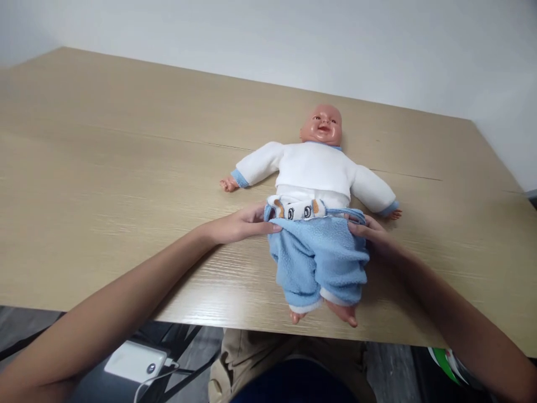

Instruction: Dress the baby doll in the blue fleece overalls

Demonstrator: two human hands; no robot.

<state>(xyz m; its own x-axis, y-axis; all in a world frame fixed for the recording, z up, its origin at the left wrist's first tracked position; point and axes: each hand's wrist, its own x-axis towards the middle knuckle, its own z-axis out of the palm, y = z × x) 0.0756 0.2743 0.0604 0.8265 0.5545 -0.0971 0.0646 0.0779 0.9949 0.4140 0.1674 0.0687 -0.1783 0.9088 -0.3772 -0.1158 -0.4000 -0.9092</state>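
Observation:
A baby doll [315,168] lies on its back on the table, head away from me and feet toward the near edge. It has a white long-sleeved top with blue cuffs. Light-blue fleece clothing [312,246] covers its legs, with a folded white part bearing embroidered eyes at the waist. My left hand [251,221] pinches the left side of this clothing's waist, thumb on top and fingers partly hidden beneath. My right hand [367,229] grips the opposite side of the waist the same way. The doll's bare feet stick out from the white-trimmed leg ends.
The wooden table [126,162] has a seam running across it and meets a pale wall [293,45] at the back. Below the near edge on the left sits a white power bank [135,361] with a cable. A green-and-white item [447,364] is at the lower right.

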